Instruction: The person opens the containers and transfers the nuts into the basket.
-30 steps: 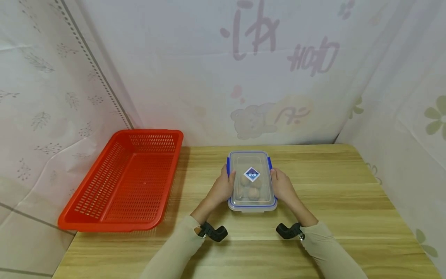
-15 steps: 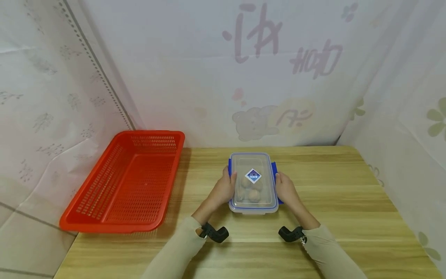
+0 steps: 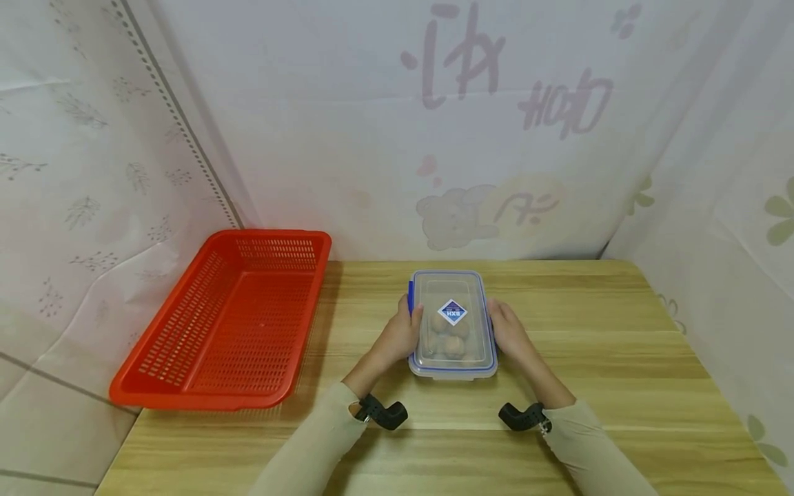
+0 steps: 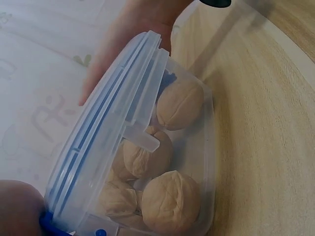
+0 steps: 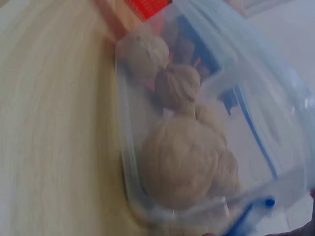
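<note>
A clear plastic food container [image 3: 453, 286] with a blue-lined lid and a diamond-shaped label [image 3: 453, 312] stands on the table between both hands. Several walnuts [image 4: 171, 201] show through its walls. My left hand [image 3: 400, 334] grips the left side, thumb by the lid's edge, beside an upright blue latch [image 3: 411, 297]. At the opposite side, my right hand [image 3: 510, 332] holds the container, its thumb along the lid edge. The right latch [image 5: 248, 219] appears as a blurred blue tab low in the right wrist view; in the head view it is hidden.
A red slotted plastic basket [image 3: 205, 401] stands at the left of the wooden table [image 3: 620, 358]. Printed curtains [image 3: 347, 138] hang behind the table and along both sides. A black camera [image 3: 386, 415] is strapped at each wrist.
On the right side, the blue latch swung outward half a second ago and is now out of sight in the head view. The right hand shifted slightly; the left keeps its grip.
</note>
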Demonstrator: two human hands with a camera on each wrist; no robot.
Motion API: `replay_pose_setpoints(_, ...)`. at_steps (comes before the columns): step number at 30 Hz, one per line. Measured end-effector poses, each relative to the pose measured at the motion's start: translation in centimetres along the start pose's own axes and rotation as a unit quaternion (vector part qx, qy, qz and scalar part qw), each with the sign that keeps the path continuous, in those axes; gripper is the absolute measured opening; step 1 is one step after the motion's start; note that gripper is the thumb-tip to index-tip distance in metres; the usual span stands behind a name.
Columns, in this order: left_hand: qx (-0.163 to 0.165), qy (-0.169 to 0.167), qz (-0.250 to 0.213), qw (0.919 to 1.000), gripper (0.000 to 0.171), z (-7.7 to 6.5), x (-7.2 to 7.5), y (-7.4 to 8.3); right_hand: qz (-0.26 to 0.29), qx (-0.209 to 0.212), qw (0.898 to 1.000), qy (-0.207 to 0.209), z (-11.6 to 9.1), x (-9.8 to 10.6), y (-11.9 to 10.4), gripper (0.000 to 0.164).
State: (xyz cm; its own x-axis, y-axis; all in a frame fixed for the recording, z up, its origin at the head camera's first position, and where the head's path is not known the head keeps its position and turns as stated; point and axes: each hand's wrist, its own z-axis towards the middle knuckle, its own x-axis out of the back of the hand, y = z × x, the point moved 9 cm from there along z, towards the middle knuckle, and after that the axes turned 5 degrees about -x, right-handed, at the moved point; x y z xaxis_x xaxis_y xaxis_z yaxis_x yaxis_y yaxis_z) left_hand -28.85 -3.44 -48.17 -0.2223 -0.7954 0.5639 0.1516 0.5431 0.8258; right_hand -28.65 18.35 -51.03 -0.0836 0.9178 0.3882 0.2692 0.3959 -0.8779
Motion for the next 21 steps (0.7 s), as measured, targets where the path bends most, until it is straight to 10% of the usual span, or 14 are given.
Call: replay_pose_setpoints(21, 0.028, 0.068, -0.021, 0.9971, 0.039, 0.0, 0.9, -0.6, 0.020, 0.002, 1.000, -0.005, -0.7, -2.0, -0.6, 0.064)
